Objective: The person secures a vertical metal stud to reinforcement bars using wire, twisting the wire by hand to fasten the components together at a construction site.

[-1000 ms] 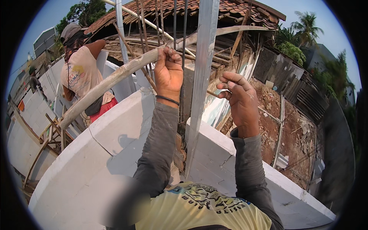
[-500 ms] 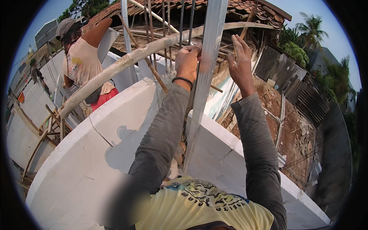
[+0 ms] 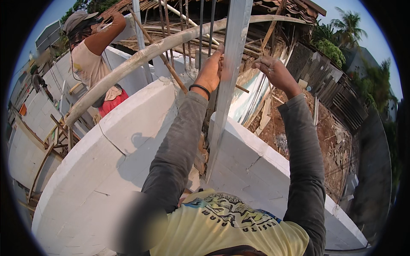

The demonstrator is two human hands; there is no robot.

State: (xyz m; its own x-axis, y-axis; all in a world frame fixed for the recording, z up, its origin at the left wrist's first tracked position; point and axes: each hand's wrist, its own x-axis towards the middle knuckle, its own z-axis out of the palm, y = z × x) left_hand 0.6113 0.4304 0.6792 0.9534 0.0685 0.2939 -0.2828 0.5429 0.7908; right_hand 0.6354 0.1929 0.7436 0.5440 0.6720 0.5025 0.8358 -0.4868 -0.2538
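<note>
My left hand [image 3: 210, 70] is closed at the left side of an upright silver metal channel [image 3: 220, 128], beside dark vertical rods [image 3: 200, 36]; its fingertips are partly hidden, so what it grips is unclear. To the right of the channel, my right hand [image 3: 275, 72] is raised with curled fingers pinched together, anything between them too small to name. A long curved pale pole [image 3: 141, 59] passes behind the channel, crossed by a thinner brown stick [image 3: 171, 75].
White block walls [image 3: 94, 179] run below both arms. A co-worker [image 3: 87, 64] in a cap has raised arms at left; another person [image 3: 38, 83] is farther back. An old tiled roof [image 3: 290, 8], corrugated sheets [image 3: 305, 72] and a dirt yard [image 3: 337, 158] with debris lie beyond.
My left hand has turned and moved right against the channel, its fingers closed. My right hand rose, then shifted right and down, its fingers curling. The co-worker's arm is raised higher.
</note>
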